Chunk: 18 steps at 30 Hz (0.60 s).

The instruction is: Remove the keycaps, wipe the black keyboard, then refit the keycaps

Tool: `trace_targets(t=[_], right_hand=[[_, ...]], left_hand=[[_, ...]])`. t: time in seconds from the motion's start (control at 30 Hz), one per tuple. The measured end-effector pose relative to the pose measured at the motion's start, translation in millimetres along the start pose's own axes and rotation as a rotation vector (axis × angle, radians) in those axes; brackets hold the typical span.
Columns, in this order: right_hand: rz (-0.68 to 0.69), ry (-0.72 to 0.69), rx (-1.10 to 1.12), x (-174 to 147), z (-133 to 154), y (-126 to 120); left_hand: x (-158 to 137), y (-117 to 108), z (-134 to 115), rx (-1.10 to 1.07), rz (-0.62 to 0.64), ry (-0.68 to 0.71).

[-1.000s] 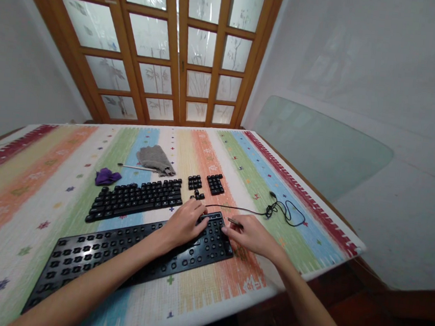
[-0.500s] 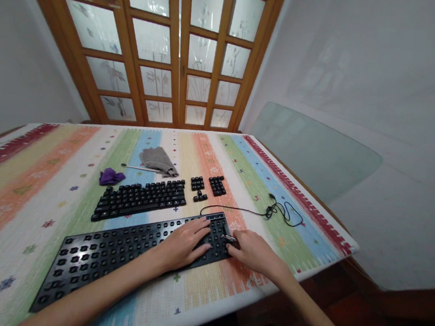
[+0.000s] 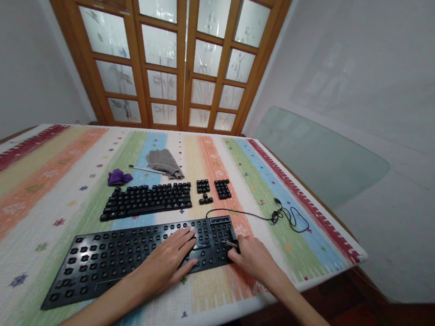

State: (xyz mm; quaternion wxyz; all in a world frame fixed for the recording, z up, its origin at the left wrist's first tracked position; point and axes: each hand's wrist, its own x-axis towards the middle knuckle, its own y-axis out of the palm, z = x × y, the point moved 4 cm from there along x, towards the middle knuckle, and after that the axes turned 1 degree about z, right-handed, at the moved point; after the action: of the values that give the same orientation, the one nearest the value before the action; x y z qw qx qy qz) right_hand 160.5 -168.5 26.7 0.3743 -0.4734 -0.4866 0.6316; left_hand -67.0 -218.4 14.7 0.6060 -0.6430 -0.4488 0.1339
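A black keyboard base (image 3: 115, 261) with its keycaps off lies slantwise near the table's front edge, bare switches showing. My left hand (image 3: 170, 256) rests flat on its middle-right part, fingers stretched out. At the base's right end, my right hand (image 3: 252, 256) is closed around a small tool (image 3: 229, 243) with a silvery metal end; the rest of it is hidden by the fingers. The metal end points left over the number-pad switches. Behind the base, loose black keycaps (image 3: 148, 200) are laid out in keyboard order, with smaller groups of keycaps (image 3: 222, 189) to their right.
A purple cloth (image 3: 119, 177) lies left of the keycaps. Behind them are a grey cloth (image 3: 166, 162) and a thin white stick (image 3: 143, 169) with a dark tip. The keyboard's black cable (image 3: 289, 217) runs right into a loose coil on the striped tablecloth (image 3: 44, 208).
My left hand has slid left along the keyboard base, off the number pad. My right hand keeps the small tool at the right end. The whole view has shifted slightly.
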Motion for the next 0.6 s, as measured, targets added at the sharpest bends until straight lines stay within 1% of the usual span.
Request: trace_targets(t=[0.1, 0.2, 0.4, 0.6], right_hand=[[0.011, -0.012, 0.005, -1.2, 0.9, 1.1], [0.012, -0.018, 0.016, -1.6, 0.9, 3.4], [0.020, 0.009, 0.061, -0.7, -2.3, 10.8], [0.018, 0.023, 0.102, -1.6, -3.2, 11.6]], left_hand=[[-12.5, 0.7, 1.0, 0.033, -0.014, -0.013], [-19.0, 3.8, 0.6, 0.059, -0.015, -0.009], [-21.4, 8.0, 1.1, 0.019, -0.053, -0.028], [-22.2, 10.6, -0.4, -0.004, -0.082, -0.038]])
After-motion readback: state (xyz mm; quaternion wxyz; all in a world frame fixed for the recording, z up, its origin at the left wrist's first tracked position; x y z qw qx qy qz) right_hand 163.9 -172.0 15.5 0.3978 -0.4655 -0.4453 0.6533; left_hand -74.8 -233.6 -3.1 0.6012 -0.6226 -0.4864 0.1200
